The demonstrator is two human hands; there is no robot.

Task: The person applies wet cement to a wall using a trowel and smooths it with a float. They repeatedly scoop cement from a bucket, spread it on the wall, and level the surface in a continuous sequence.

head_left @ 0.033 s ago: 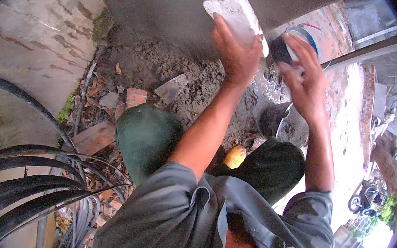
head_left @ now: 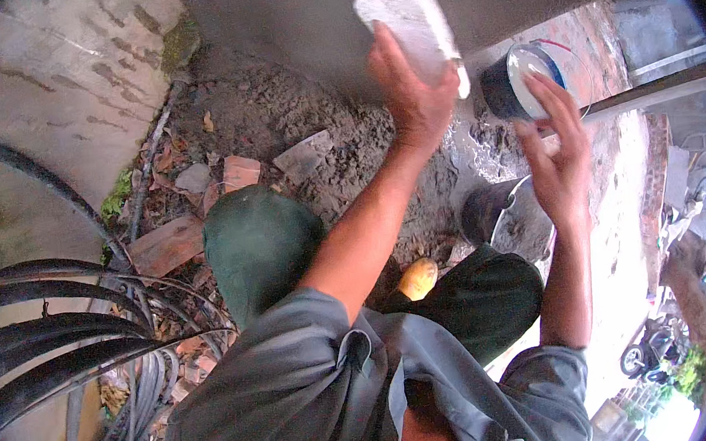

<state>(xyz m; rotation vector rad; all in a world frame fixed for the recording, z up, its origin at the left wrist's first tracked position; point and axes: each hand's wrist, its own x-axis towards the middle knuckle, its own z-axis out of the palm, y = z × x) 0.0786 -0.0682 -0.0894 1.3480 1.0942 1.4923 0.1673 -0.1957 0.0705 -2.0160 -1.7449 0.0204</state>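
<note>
A worn white block (head_left: 410, 31), foam-like and flat, lies against the smooth grey plastered wall (head_left: 278, 20). My left hand (head_left: 415, 96) is closed on its lower part, thumb and fingers along its sides. To the right, my right hand (head_left: 561, 153) has its fingers apart and holds nothing. It hovers just on the near side of a dark bucket (head_left: 502, 92) with pale contents, its fingertips overlapping the bucket's rim in view. Whether they touch it I cannot tell.
Rubble ground has several broken bricks (head_left: 166, 246) and a flat slab piece (head_left: 304, 156). A second dark container (head_left: 483, 213) stands near my knee. Thick black hoses (head_left: 39, 295) curve at the left. A beam (head_left: 660, 90) juts in from the right.
The white block and my left hand have shifted slightly left along the wall. My right hand has drawn back toward me and a little right, uncovering more of the bucket.
</note>
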